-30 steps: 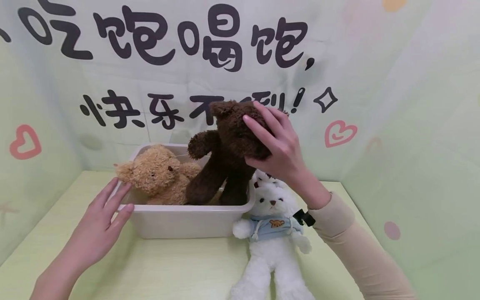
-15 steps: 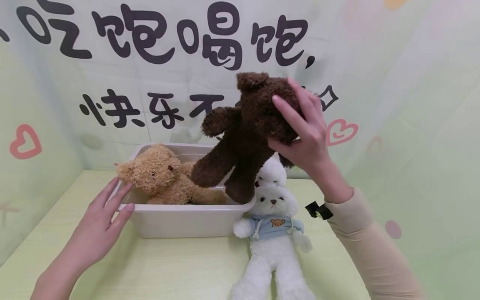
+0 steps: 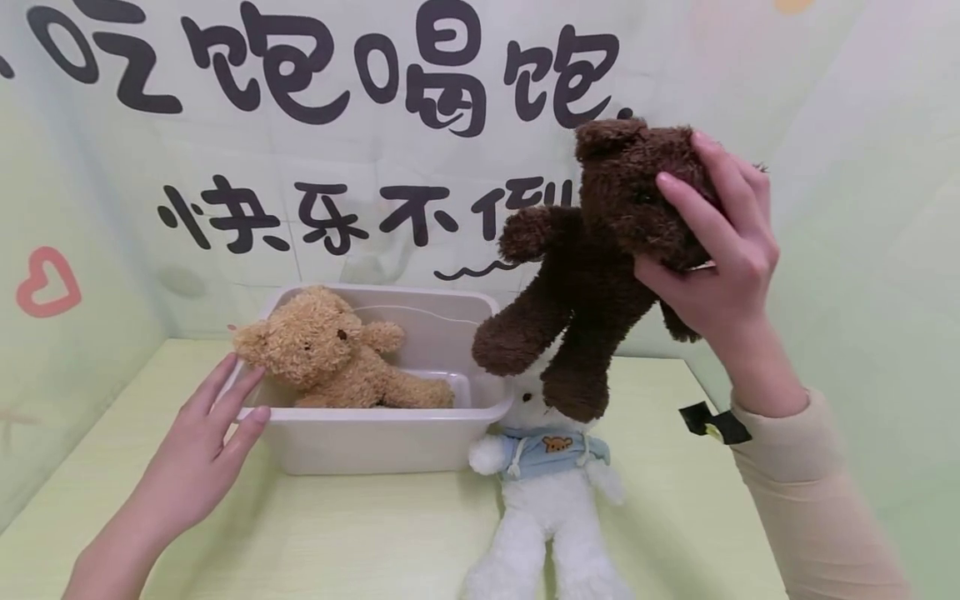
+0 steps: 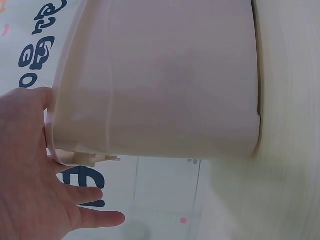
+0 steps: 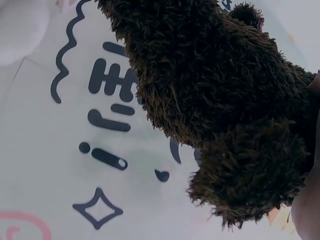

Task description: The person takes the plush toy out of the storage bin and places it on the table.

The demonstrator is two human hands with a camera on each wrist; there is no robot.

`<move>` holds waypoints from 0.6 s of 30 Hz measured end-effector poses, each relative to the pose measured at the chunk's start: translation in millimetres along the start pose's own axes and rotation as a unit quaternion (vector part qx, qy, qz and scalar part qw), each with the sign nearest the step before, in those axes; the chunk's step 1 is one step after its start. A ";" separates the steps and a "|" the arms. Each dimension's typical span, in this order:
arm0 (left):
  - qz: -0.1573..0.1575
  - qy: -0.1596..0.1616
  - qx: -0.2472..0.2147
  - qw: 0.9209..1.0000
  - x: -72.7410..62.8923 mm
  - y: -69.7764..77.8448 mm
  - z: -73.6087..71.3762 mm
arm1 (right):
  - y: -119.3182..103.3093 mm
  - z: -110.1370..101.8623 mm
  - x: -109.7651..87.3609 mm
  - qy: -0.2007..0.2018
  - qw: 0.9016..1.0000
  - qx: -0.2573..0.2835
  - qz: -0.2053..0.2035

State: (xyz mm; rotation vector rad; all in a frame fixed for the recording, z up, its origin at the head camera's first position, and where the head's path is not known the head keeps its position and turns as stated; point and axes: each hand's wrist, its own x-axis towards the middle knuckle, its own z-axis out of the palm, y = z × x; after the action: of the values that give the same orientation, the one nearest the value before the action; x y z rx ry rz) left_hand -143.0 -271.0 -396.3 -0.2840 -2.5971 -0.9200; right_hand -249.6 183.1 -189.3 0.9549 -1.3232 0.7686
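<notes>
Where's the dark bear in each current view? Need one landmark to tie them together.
Head: dark bear right of centre, mostly upper half, held in the right hand.
Left wrist: not in it.
Right wrist: dark bear large, upper centre to right.
Shared landmark: black wall lettering, in all three views, partly hidden by the bear in head and right wrist.

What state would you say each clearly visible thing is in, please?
Off-white rectangular plastic bin: upright, uncovered, on the pale yellow table.
Fluffy tan plush bear: reclining inside the bin.
Dark brown plush bear: held up by its head.
White plush toy in light-blue hoodie: lying on the table, face partly hidden.
Left hand: touching the bin's rim.
Right hand: gripping the dark brown plush bear.
</notes>
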 end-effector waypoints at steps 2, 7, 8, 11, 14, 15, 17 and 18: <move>-0.003 0.000 -0.002 1.000 -0.3 0.3 0.5 | 1.9 -7.8 1.6 -0.004 1.000 0.002 0.012; -0.014 -0.002 -0.009 1.000 -0.2 0.2 -0.5 | 7.2 -27.2 -2.7 -0.016 0.998 0.005 0.053; -0.014 -0.001 -0.011 1.000 0.2 0.3 -0.9 | 8.5 -31.0 -5.2 -0.017 0.998 0.005 0.061; -0.013 -0.001 -0.011 1.000 1.8 1.1 -1.7 | 13.4 -42.6 -13.7 -0.025 0.997 0.000 0.075; -0.011 -0.002 -0.006 1.000 2.6 1.9 -1.7 | 19.3 -53.7 -21.6 -0.041 0.996 -0.011 0.082; -0.012 -0.003 -0.005 1.000 2.7 2.0 -1.7 | 21.4 -57.1 -23.9 -0.047 0.995 -0.015 0.084; -0.014 -0.005 -0.005 1.000 2.4 2.2 -1.5 | 25.7 -63.6 -28.2 -0.064 0.994 -0.025 0.087; -0.014 -0.005 -0.005 1.000 2.1 2.3 -1.3 | 27.7 -66.9 -30.3 -0.073 0.993 -0.032 0.088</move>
State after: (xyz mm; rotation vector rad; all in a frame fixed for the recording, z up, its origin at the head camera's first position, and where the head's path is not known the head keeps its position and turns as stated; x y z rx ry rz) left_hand -143.9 -270.0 -393.2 -0.2553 -2.6133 -0.9430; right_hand -248.6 257.3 -215.2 0.8650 -1.5654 0.7973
